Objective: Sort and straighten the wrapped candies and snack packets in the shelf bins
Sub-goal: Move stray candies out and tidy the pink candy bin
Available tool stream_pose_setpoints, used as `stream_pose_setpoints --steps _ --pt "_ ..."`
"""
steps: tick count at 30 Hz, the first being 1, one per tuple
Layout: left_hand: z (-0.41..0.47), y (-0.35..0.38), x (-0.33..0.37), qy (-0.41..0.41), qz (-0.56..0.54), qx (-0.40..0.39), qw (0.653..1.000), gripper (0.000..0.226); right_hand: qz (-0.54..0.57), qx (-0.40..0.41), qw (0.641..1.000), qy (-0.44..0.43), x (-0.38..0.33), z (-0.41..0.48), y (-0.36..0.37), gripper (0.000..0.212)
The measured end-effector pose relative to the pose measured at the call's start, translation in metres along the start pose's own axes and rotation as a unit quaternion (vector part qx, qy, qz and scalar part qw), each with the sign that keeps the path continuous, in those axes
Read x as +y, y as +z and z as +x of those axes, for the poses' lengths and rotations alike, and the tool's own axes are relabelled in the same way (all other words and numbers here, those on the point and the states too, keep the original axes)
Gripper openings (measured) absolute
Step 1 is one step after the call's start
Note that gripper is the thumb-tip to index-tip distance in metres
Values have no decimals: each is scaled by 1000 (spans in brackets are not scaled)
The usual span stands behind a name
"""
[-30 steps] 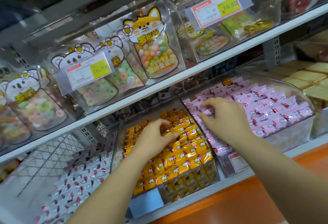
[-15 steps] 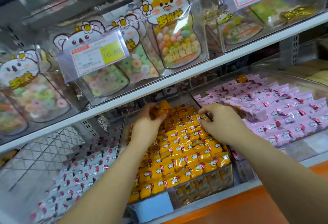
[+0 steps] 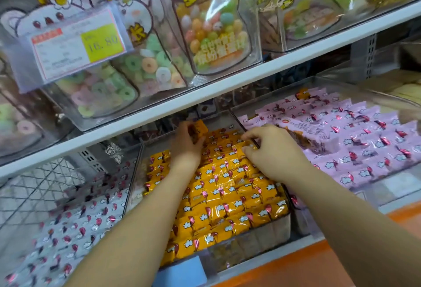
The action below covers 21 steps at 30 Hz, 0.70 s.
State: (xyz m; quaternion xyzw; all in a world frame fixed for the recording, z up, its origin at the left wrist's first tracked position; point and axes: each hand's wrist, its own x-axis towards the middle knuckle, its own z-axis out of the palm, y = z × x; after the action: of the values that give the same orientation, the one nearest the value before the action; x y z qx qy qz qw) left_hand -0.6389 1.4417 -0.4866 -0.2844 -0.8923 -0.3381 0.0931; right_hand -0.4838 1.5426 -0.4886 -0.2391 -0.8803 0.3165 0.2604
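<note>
We see a long white shelf (image 3: 227, 86) going across. Above it stand clear boxes with big candy bags shaped like animals. One bag (image 3: 145, 66) is full of little ring candies, and the bag (image 3: 211, 34) to its right is full of round balls. A price tag (image 3: 77, 47) with a yellow patch hangs in front of them on the left.

Under the shelf are the bins. The middle bin (image 3: 250, 241) is clear and packed with orange candies (image 3: 227, 195) in neat rows. The right bin (image 3: 398, 184) is full of pink candies (image 3: 364, 141), with one orange piece lying at its far end. On the left lie white candies (image 3: 75, 229), a bit blurry, with a wire grid (image 3: 34, 184) behind them.

Both arms reach in from the near side to the far end of the middle bin. The left hand (image 3: 186, 143) has its fingers wrapped round one orange candy (image 3: 199, 128) and holds it up just above the pile. The right hand (image 3: 273, 150) is beside it, by the wall next to the pink candies. Its fingers (image 3: 248, 136) are bent, with the tips down on the orange candies. We cannot tell if they pinch one.

A small blue label (image 3: 182, 273) sits on the near front of the middle bin.
</note>
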Motion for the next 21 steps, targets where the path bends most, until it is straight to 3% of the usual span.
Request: stream_pose_setpoints --steps 5,12,17,21 --pt "10 8 -3 14 50 -35 998 41 5 3 1000 -7 2 1 1 32" --pt "3 -1 1 131 72 24 989 42 4 5 1000 -11 3 2 2 35" --pt "-30 -10 5 206 65 -45 975 42 36 20 999 -28 2 1 4 52" --pt "-44 -19 15 225 43 -70 971 43 48 13 997 -62 2 -1 3 48"
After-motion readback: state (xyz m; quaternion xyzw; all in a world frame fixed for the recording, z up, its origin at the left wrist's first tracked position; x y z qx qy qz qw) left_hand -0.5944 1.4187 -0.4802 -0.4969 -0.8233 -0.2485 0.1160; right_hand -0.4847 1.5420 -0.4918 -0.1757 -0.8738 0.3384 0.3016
